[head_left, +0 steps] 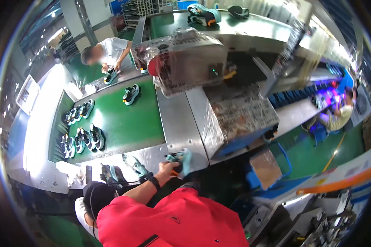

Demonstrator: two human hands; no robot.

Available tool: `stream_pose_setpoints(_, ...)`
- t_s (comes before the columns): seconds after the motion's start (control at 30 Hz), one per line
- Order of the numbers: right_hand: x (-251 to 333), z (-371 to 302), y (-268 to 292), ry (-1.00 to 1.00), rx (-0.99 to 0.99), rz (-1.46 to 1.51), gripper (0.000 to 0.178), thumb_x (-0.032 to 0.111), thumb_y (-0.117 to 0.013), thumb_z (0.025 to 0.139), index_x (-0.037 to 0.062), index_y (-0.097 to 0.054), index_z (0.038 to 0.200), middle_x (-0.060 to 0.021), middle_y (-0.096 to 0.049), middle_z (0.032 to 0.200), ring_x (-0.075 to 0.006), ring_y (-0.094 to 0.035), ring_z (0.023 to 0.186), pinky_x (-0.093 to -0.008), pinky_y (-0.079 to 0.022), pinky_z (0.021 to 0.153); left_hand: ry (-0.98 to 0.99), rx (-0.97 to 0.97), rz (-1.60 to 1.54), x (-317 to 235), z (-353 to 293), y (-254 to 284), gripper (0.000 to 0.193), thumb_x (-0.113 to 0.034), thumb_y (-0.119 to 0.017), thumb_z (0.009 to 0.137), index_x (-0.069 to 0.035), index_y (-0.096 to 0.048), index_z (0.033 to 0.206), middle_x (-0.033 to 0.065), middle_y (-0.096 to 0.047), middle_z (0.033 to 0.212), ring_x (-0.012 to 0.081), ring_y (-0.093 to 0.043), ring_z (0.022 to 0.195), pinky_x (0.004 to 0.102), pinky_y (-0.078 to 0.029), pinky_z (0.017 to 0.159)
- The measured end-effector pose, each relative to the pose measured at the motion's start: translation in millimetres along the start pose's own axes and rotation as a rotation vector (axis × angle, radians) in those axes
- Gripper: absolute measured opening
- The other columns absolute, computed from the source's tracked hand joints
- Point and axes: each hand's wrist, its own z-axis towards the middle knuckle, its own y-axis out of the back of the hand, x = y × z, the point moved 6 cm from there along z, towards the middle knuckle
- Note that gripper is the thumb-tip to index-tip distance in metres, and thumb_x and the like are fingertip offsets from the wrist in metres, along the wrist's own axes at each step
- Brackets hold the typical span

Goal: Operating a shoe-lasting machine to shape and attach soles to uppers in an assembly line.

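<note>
My left hand (pixel 167 169) reaches out from the red sleeve, a black band on its wrist. Its fingers are closed on the near end of a sneaker (pixel 185 159) with a pale teal sole, dark upper and orange accents. The sneaker is tilted over the metal edge (pixel 193 144) of the work line. Left of it, another teal and white sneaker (pixel 135 164) lies on the same metal ledge. Beyond that, a dark sneaker (pixel 111 173) sits partly hidden behind a co-worker's dark cap (pixel 99 193). My right hand does not show.
Two rows of sneakers (pixel 86 138) stand on the green belt (pixel 136 123), with a single sneaker (pixel 131 94) farther back. Across it a co-worker (pixel 111 51) handles a shoe. Plastic-wrapped machines (pixel 193 57) stand ahead; a blue cart (pixel 266 168) holding a brown board is at right.
</note>
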Motion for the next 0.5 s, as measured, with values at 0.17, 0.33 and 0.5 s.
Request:
stream_pose_setpoints(0.17, 257, 6, -207, 0.554, 0.543, 0.458, 0.038, 0.017, -0.050, 0.101, -0.0087, -0.051, 0.129, -0.0170, -0.054, 0.132, -0.0250, -0.055, 0.120, -0.0330, -0.044, 0.103, -0.159, -0.339, -0.058, -82, 119, 87, 0.030, -0.004, -0.075, 0.073, 0.003, -0.058, 0.097, 0.0146, -0.064, 0.082, 0.0285, -0.065, 0.071, 0.0419, -0.057, 0.058)
stream_pose_setpoints(0.33, 678, -170, -308, 0.886, 0.798, 0.551, 0.032, 0.012, -0.065, 0.091, -0.0017, -0.060, 0.120, -0.0092, -0.063, 0.115, -0.0166, -0.058, 0.108, -0.0317, -0.044, 0.098, -0.572, -0.612, 0.189, -134, 228, 201, 0.042, -0.008, -0.069, 0.069, 0.002, -0.055, 0.107, 0.0210, -0.065, 0.099, 0.0345, -0.065, 0.081, 0.0428, -0.052, 0.072)
stream_pose_setpoints(0.5, 945, -379, -370, 1.390, 0.816, 0.456, 0.068, 0.030, -0.073, 0.083, 0.0003, -0.046, 0.137, -0.0236, -0.057, 0.131, -0.0326, -0.055, 0.124, -0.0410, -0.043, 0.102, -0.322, -0.776, 0.507, -122, 280, 239, 0.067, -0.014, -0.073, 0.072, 0.001, -0.040, 0.129, 0.0273, -0.061, 0.109, 0.0450, -0.060, 0.101, 0.0468, -0.048, 0.089)
